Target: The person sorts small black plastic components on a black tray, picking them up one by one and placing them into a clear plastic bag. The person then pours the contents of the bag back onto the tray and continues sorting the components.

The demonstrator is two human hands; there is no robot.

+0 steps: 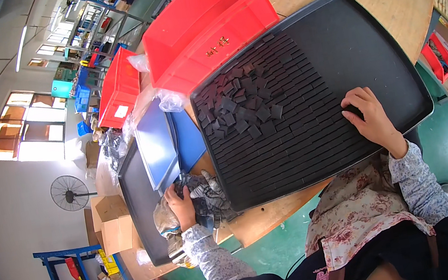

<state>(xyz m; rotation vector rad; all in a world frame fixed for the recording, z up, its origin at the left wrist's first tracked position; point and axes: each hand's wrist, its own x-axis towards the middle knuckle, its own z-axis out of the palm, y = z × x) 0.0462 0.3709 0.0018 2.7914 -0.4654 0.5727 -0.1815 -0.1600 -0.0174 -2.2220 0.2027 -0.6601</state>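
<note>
A large black tray point(374, 51) lies before me on the wooden table. Small flat black pieces point(309, 120) fill its left and middle part in close rows, and a loose heap of such pieces point(241, 102) lies on top. My right hand point(372, 119) is over the tray beside the rows' right edge, fingers curled in toward the thumb; anything between the fingertips is too small to make out. Left of the tray, my left hand point(181, 208) is closed on a crumpled grey cloth point(204, 199), its fingertips partly hidden in the folds.
A red plastic bin point(208, 43) stands against the tray's far edge, with another red bin point(119, 89) farther left. Blue sheets or folders point(157, 144) and a second black tray point(139, 194) lie to the left. A cardboard box point(115, 224) stands beyond them.
</note>
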